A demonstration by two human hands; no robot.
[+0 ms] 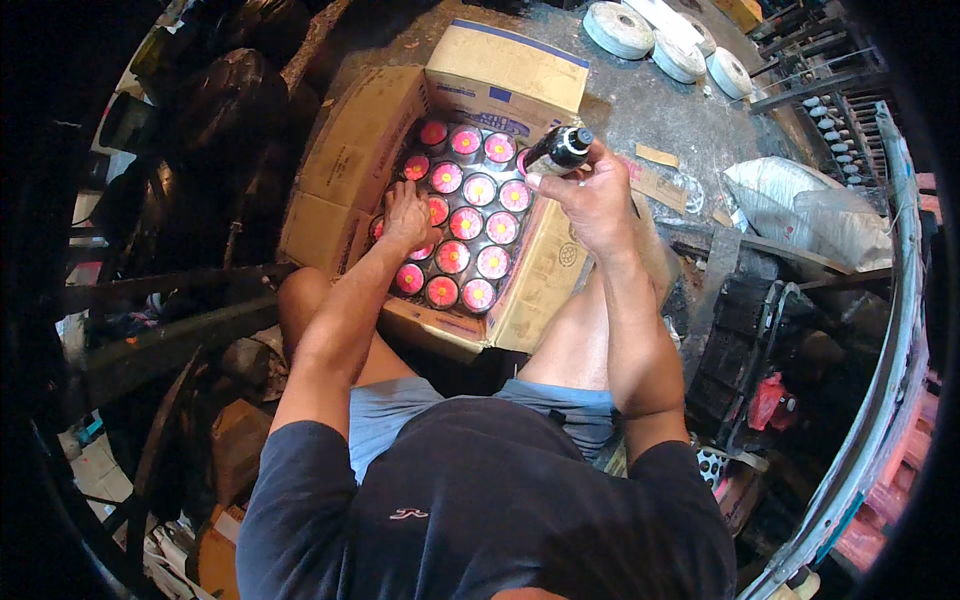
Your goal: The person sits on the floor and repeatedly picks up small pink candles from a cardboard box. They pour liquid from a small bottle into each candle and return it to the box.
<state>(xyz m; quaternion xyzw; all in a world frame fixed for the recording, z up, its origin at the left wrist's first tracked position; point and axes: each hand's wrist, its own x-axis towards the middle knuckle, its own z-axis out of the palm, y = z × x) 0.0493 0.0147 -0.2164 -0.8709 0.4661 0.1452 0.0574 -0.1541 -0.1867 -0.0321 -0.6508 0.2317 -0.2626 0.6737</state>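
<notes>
An open cardboard box [537, 276] stands between the knees, its flaps folded outward. Rows of round, clear-sided containers with pink tops and yellow centres [466, 223] fill it. My left hand [409, 216] reaches down onto the containers at the box's left side, fingers bent; whether it grips one is hidden. Above the box's right edge, my right hand [596, 191] holds a small dark bottle [556, 151] with a black cap and a pale label. The bottle is tilted, its cap pointing up and to the right.
Several white rolls [619, 30] lie on the floor at the far right. Cardboard scraps [656, 184] and a stuffed whitish sack [810, 210] are to the right. A black plastic case [735, 349] stands beside my right arm. Dark wooden bars [180, 315] run along the left.
</notes>
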